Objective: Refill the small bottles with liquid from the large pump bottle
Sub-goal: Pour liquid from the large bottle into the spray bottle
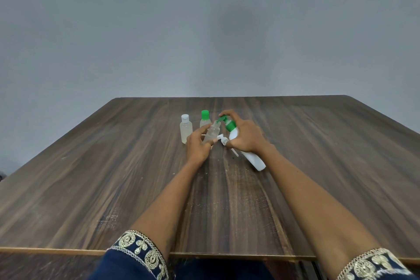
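Tilted pump bottle (pixel 248 154) and small bottle (pixel 212 133) in hands

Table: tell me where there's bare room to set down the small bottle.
Free: the table left of the white-capped bottle, and the near stretch between the forearms. Crowded: the centre, where the left hand, right hand, pump bottle, green-capped bottle and loose white pump cluster.

A plain indoor room, of a kind hard to pin down: a dark wood-grain laminate table (pixel 113 166) with a lighter edge strip stands against a bare grey wall (pixel 159 29) directly behind it. No furnishings mark it as home or office.
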Demonstrator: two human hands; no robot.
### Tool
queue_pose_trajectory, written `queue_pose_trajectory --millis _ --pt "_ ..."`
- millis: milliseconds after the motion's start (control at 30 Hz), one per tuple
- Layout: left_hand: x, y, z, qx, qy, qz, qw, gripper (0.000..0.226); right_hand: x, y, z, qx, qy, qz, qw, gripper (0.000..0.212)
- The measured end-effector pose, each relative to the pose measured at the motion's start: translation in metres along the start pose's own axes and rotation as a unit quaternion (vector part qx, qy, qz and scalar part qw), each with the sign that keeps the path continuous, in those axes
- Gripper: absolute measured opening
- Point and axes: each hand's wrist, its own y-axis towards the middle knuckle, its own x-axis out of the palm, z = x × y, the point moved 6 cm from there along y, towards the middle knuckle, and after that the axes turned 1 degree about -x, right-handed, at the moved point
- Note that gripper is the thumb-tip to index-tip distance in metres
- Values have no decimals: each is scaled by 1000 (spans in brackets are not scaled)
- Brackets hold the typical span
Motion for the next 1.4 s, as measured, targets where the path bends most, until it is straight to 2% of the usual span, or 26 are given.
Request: queue_pose_trajectory --millis 300,533,867,1200,1400 --pt "4 0 -1 -8 -1 -8 1000 49 0 1 1 3 -2 -7 1000 64" --pt "2 1 3 2 -11 -4 1000 49 -1 1 3 1 11 -29 1000 76" --pt "8 0 -2 -12 8 -17 1000 49 -1 0 6 19 28 -31 999 64" --pt "1 1 2 5 -1 -8 1000 49 -1 2 4 -13 16 -36 999 81" --pt "0 0 -3 0 7 -13 1000 49 0 3 3 -16 -20 -20 999 64"
